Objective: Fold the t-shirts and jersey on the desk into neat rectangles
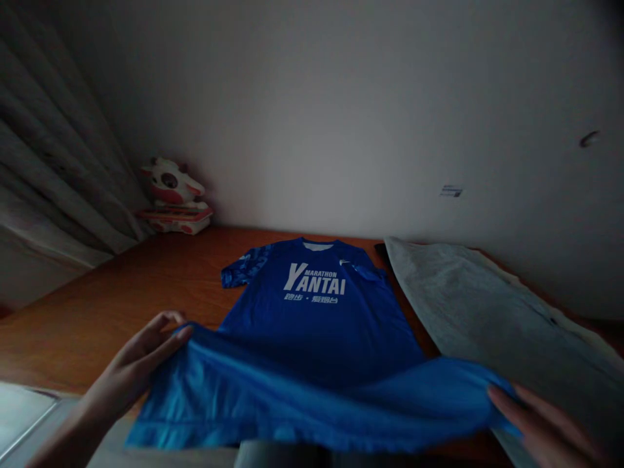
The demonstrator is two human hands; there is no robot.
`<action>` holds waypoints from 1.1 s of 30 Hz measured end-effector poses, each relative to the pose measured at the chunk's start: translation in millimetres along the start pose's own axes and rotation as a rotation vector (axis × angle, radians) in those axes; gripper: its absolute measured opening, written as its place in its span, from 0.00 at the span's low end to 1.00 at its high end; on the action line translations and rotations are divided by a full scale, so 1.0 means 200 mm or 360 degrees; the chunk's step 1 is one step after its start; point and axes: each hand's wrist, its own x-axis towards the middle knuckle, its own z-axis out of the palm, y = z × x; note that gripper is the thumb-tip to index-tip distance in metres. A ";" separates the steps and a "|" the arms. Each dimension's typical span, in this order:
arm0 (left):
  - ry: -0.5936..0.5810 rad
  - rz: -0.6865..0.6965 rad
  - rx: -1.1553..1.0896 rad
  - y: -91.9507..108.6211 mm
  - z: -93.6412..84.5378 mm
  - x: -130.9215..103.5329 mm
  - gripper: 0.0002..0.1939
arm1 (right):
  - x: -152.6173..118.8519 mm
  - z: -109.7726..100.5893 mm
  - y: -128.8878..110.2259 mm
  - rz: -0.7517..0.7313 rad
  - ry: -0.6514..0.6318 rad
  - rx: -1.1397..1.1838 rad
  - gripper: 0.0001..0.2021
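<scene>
Raised hem [273,409] of a blue shirt [322,331] hangs nearest, gripped by the left hand [139,357] and right hand [543,416]; its printed chest [314,286] already lies spread on the desk [121,286], the hem not yet.

A blue short-sleeved shirt [314,338] lies front up on the desk [97,299], its collar towards the far edge and its hem across the near edge. White lettering on the chest reads "MARATHON YANTAI" above a line of Chinese characters, with a small white mark beside it. The patterned sleeve nearer the desk's left end is spread outward; the other lies close to the body. Fingers of the left hand [151,348] and right hand [541,419] hold the lower part raised in a slack, paler fold, perhaps its inside, though the light is dim.
</scene>
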 end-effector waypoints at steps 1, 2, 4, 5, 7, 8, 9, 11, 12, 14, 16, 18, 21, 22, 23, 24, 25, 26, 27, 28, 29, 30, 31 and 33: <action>0.0030 0.0086 -0.0034 0.01 0.05 0.03 0.26 | 0.06 0.04 -0.09 -0.0004 0.0012 0.0005 0.20; 0.0064 0.0203 -0.0006 0.01 0.09 0.07 0.27 | 0.12 0.08 -0.18 -0.0019 -0.0003 0.0021 0.21; 0.0167 0.0448 0.0155 -0.03 0.14 0.16 0.28 | 0.20 0.16 -0.34 -0.0257 0.0013 0.0048 0.24; 0.0182 0.0538 0.0281 -0.06 0.16 0.21 0.30 | 0.23 0.20 -0.39 -0.0337 0.0068 0.0026 0.23; 0.0131 0.0655 0.0555 -0.12 0.18 0.28 0.32 | 0.27 0.26 -0.45 -0.0478 0.0132 -0.0040 0.21; 0.0079 0.0717 0.0699 -0.15 0.19 0.30 0.33 | 0.28 0.30 -0.45 -0.0514 0.0139 -0.0080 0.20; 0.0017 0.0801 0.0853 -0.19 0.21 0.32 0.33 | 0.30 0.33 -0.44 -0.0540 0.0124 -0.0114 0.20; -0.0136 0.1033 0.1199 -0.25 0.25 0.33 0.30 | 0.33 0.39 -0.41 -0.0577 0.0020 -0.0155 0.20; -0.0226 0.1146 0.1371 -0.27 0.27 0.33 0.28 | 0.34 0.42 -0.40 -0.0600 -0.0056 -0.0163 0.20; -0.0383 0.1282 0.1632 -0.31 0.30 0.31 0.24 | 0.36 0.46 -0.40 -0.0653 -0.0178 -0.0182 0.18; -0.0444 0.1303 0.1746 -0.33 0.31 0.28 0.21 | 0.36 0.47 -0.42 -0.0685 -0.0200 -0.0216 0.16; -0.0430 0.1298 0.1775 -0.33 0.29 0.25 0.20 | 0.34 0.44 -0.44 -0.0661 -0.0204 -0.0248 0.15; -0.0487 0.1286 0.1778 -0.30 0.18 0.17 0.17 | 0.27 0.36 -0.46 -0.0544 -0.0359 -0.0256 0.12; -0.0542 0.1262 0.1779 -0.29 0.13 0.13 0.16 | 0.24 0.34 -0.47 -0.0497 -0.0421 -0.0247 0.11; -0.0605 0.1227 0.1783 -0.28 0.08 0.10 0.15 | 0.20 0.31 -0.48 -0.0449 -0.0476 -0.0232 0.11; -0.0664 0.1186 0.1791 -0.26 0.04 0.07 0.15 | 0.17 0.28 -0.49 -0.0408 -0.0518 -0.0214 0.11; -0.0710 0.1148 0.1806 -0.23 0.01 0.05 0.14 | 0.14 0.26 -0.50 -0.0371 -0.0549 -0.0200 0.12; -0.0742 0.1119 0.1828 -0.21 -0.01 0.04 0.14 | 0.12 0.25 -0.52 -0.0335 -0.0567 -0.0192 0.13; -0.0752 0.1112 0.1845 -0.18 -0.01 0.03 0.13 | 0.11 0.25 -0.54 -0.0305 -0.0575 -0.0188 0.14; -0.0750 0.1123 0.1860 -0.15 0.02 0.04 0.13 | 0.11 0.25 -0.56 -0.0285 -0.0575 -0.0181 0.15; -0.0735 0.1140 0.1868 -0.12 0.06 0.05 0.14 | 0.13 0.26 -0.58 -0.0271 -0.0561 -0.0171 0.16; -0.0717 0.1165 0.1865 -0.10 0.13 0.08 0.16 | 0.17 0.28 -0.60 -0.0263 -0.0528 -0.0156 0.17; -0.0697 0.1185 0.1851 -0.08 0.20 0.11 0.18 | 0.22 0.31 -0.60 -0.0264 -0.0476 -0.0143 0.17; -0.0635 0.1196 0.1820 -0.09 0.35 0.17 0.24 | 0.34 0.40 -0.59 -0.0290 -0.0301 -0.0144 0.18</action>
